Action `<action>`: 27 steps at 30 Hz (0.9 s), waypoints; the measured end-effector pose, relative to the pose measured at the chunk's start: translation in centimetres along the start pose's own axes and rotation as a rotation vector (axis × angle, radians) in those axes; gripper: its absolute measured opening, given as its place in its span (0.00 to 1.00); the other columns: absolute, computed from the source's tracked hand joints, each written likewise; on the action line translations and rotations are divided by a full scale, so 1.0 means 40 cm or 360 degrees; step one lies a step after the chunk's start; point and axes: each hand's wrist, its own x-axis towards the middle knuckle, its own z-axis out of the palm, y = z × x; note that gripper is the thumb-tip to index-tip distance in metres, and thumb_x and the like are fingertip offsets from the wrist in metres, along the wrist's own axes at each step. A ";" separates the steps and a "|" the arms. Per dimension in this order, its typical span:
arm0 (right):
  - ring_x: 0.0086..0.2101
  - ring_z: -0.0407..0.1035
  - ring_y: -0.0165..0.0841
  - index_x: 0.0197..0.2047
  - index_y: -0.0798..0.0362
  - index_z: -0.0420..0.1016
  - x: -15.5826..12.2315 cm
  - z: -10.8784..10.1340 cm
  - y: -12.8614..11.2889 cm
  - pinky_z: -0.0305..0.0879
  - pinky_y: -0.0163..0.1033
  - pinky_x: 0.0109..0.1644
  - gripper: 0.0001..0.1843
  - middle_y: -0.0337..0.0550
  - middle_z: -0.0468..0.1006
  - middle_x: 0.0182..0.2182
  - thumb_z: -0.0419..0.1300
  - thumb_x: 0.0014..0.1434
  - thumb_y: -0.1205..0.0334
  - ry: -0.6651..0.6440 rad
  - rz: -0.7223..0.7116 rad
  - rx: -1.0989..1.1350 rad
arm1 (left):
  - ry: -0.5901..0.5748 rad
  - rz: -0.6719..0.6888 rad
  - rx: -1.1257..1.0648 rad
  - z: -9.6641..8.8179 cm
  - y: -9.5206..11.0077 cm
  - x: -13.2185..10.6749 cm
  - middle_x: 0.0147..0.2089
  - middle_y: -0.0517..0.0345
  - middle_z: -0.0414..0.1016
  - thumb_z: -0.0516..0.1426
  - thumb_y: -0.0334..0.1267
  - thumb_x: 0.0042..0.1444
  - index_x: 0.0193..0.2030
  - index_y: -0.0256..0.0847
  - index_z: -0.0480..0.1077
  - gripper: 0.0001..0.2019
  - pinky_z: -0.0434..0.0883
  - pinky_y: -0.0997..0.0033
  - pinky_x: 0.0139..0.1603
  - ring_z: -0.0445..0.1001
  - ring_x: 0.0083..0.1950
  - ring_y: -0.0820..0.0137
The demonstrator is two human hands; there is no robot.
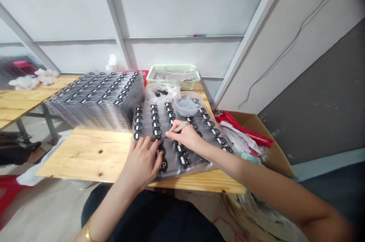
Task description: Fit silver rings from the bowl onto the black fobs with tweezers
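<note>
A clear plastic tray [171,158] of several small black parts with white labels lies on the wooden table [91,154] in front of me. My left hand [144,162] rests on the tray's near left part, fingers curled over a black part [163,165]. My right hand [186,135] pinches metal tweezers [177,129], their tip pointing down-left at a part near the left fingertips. A clear bowl [188,103] of small pale pieces sits at the tray's far end.
A tall stack of filled trays [97,97] stands on the left. Behind are a plastic bag [161,90] and a pale green basket [173,75]. An open cardboard box [256,135] with red and white wrapping sits right of the table. Another wooden table [17,101] is far left.
</note>
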 end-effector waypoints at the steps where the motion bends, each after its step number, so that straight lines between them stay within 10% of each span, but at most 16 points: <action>1: 0.20 0.60 0.27 0.22 0.51 0.63 0.000 0.000 0.000 0.53 0.33 0.24 0.11 0.33 0.68 0.17 0.63 0.48 0.62 0.0000 0.0003 0.0013 | 0.0000 0.0000 0.0006 -0.001 0.000 0.000 0.53 0.45 0.70 0.45 0.40 0.66 0.51 0.40 0.69 0.16 0.64 0.48 0.53 0.68 0.53 0.54; 9: 0.16 0.59 0.26 0.27 0.50 0.62 -0.006 -0.019 -0.011 0.55 0.33 0.21 0.14 0.31 0.67 0.19 0.63 0.51 0.54 0.0040 -0.0003 0.0218 | 0.0060 0.0025 0.0025 0.010 -0.005 0.001 0.51 0.45 0.71 0.45 0.41 0.66 0.53 0.38 0.68 0.16 0.67 0.50 0.50 0.70 0.51 0.55; 17: 0.27 0.67 0.33 0.26 0.50 0.70 0.108 -0.261 -0.045 0.62 0.37 0.31 0.10 0.37 0.72 0.24 0.66 0.49 0.55 0.0725 -0.0455 -0.0170 | 0.0398 0.0182 0.0053 0.007 -0.003 -0.025 0.53 0.48 0.71 0.48 0.38 0.66 0.57 0.44 0.65 0.15 0.68 0.58 0.48 0.70 0.54 0.60; 27: 0.30 0.71 0.36 0.26 0.50 0.69 0.198 -0.310 0.035 0.65 0.40 0.37 0.08 0.39 0.76 0.25 0.65 0.50 0.61 0.0660 -0.0436 -0.0477 | 0.0537 0.0242 0.0109 0.004 -0.019 -0.103 0.53 0.54 0.74 0.50 0.42 0.65 0.58 0.50 0.67 0.16 0.71 0.67 0.45 0.74 0.51 0.65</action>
